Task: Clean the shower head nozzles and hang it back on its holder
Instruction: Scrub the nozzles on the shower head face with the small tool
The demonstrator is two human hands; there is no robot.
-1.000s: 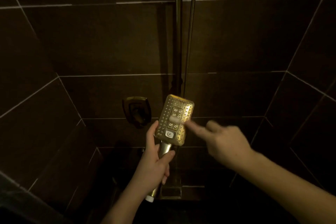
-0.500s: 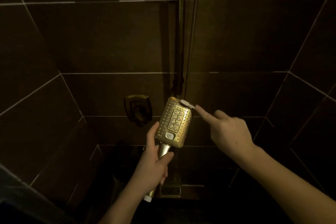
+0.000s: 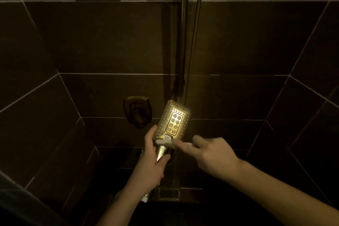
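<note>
**Shower head brushed at its lower edge**

Head view. One shower head [image 3: 173, 121], gold and rectangular, is held face-up toward the camera in front of the back wall, tilted slightly to the right. Its face carries a central panel of eight large nozzles in two columns of four, ringed by many small ones, and one white button [image 3: 167, 138] near the lower edge. One left hand [image 3: 151, 167] grips the handle [image 3: 162, 151] below the head, thumb lying up along the left side, fingers curled round the shaft. One right hand [image 3: 211, 154] reaches in from the right; its fingers hold a small white brush [image 3: 165, 142], the index finger stretched out along it and the others curled. The brush head lies across the bottom of the face, just beside the button.

Behind the head stand one vertical rail [image 3: 183, 42] and one hose [image 3: 196, 33] hanging beside it. One mixer handle [image 3: 137, 111] is fixed to the wall left of the head. One floor drain [image 3: 168, 192] shows below the hands.

The room is a dim shower recess; the walls [image 3: 91, 38] are large dark tiles with pale grout lines, lit mainly where light strikes the gold face.
</note>
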